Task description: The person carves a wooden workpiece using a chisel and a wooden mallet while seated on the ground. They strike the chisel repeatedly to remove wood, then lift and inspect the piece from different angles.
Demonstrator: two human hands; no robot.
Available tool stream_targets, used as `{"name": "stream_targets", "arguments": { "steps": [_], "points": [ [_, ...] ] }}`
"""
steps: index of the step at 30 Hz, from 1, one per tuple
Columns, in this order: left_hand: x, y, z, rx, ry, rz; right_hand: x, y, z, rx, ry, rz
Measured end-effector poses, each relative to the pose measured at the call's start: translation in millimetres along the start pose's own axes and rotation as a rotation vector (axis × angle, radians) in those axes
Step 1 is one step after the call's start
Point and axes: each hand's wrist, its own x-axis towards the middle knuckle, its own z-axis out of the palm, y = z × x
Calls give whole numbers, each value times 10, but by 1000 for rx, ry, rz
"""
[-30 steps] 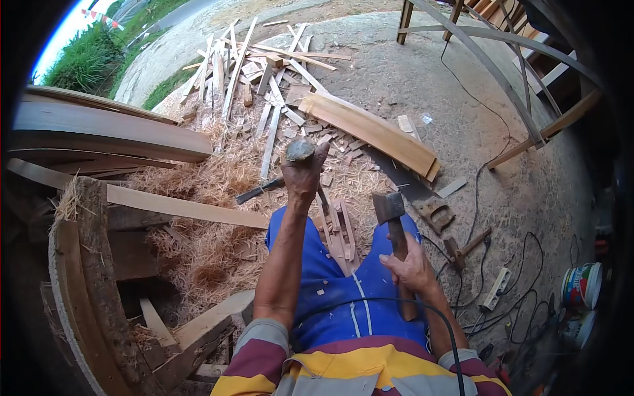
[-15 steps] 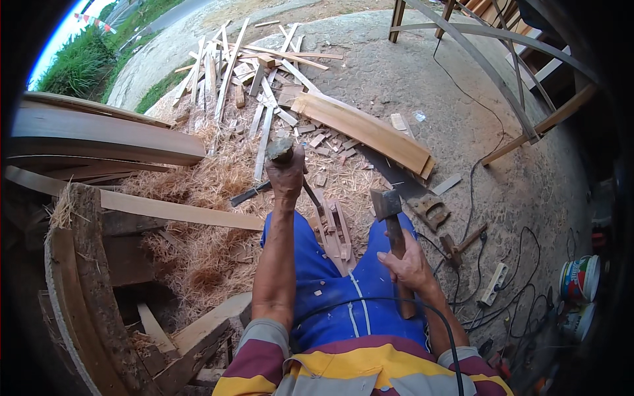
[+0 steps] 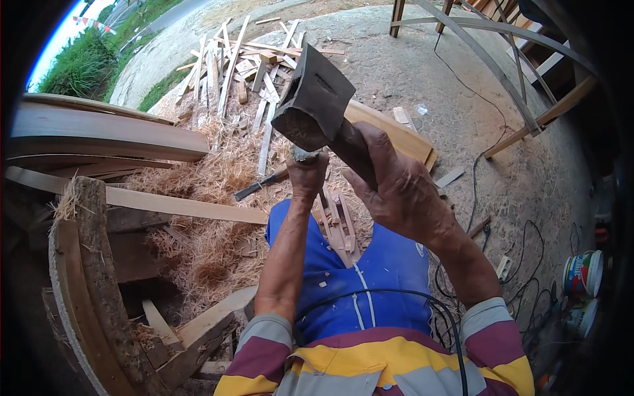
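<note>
Seemingly chiselling at the far end of the slotted wooden workpiece (image 3: 344, 243), clamping chisel (image 3: 305, 157) in left hand (image 3: 308, 180) and raised hammer (image 3: 323, 105) in right hand (image 3: 399, 191), probably needing a square blow next.

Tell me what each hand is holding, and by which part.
The right hand holds a hammer-like tool by its handle; the left hand holds a chisel-like tool by its upper part, below the top.

chisel handle (image 3: 305, 156): mostly hidden by left grip (image 3: 308, 178) | plank (image 3: 411, 140): partly covered
</note>
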Motion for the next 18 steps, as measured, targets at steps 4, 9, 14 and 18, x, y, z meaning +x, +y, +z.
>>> {"name": "stream_targets", "arguments": {
  "steps": [4, 9, 14, 18],
  "points": [
    [26, 135, 97, 129, -14, 208, -42, 398, 387, -399, -456, 230],
    [-1, 104, 127, -86, 65, 35, 49, 262, 48, -37, -223, 53],
    [63, -101, 43, 11, -5, -92, 615, -470, -700, 170, 487, -93],
    [-4, -87, 92, 20, 0, 29, 529, 53, -53, 57, 497, -197]
  ]
}}
